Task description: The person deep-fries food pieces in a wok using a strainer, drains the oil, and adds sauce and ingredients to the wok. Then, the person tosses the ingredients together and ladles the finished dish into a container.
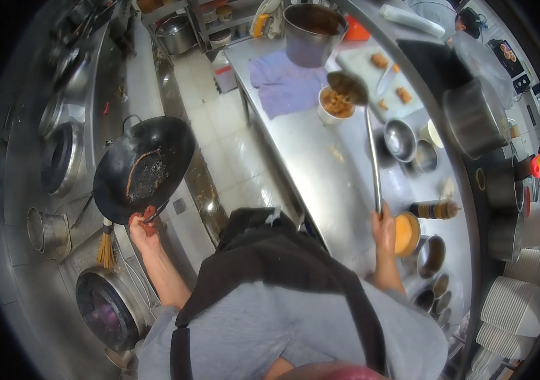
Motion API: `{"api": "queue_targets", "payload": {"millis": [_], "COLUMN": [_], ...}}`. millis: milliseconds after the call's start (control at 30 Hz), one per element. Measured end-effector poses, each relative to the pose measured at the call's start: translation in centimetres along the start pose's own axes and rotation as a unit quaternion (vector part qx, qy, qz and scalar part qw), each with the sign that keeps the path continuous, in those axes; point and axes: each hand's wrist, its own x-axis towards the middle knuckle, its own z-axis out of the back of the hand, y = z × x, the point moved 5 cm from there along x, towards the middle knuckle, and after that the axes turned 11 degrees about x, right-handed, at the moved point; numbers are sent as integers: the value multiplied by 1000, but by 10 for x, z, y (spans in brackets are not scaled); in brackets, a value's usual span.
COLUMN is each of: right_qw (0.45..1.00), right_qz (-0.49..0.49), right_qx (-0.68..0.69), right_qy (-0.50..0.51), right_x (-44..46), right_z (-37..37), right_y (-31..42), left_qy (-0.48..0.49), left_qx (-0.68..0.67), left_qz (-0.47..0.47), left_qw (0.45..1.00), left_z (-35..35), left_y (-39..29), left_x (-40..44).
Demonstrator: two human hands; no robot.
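Observation:
My left hand is closed round the near handle of a black wok, with a reddish cloth partly visible in the grip. The wok is tilted, and brown residue marks its inside. On the other side, my right hand grips the long metal handle of a ladle. The ladle's bowl is at the edge of a white tub holding brown food pieces. Whether ladle and tub touch, I cannot tell.
Gas burners line the left, with a bamboo brush between. On the steel table are a purple cloth, a large pot, a cutting board with a knife, metal bowls and a sauce bottle.

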Motion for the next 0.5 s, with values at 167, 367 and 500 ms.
{"api": "queue_targets", "payload": {"millis": [167, 367, 500], "right_qw": [999, 995, 997], "right_qz": [33, 67, 32], "right_qx": [-9, -2, 1], "right_qy": [-40, -70, -66], "right_x": [-3, -12, -6], "right_z": [-4, 0, -6], "right_y": [-20, -17, -24], "left_qy": [82, 67, 50], "left_qx": [-83, -136, -177], "left_qz": [-2, -38, -90], "left_qw": [993, 988, 979], "left_z": [22, 65, 99], "left_y": [-11, -64, -88], "left_x": [7, -12, -27]}}
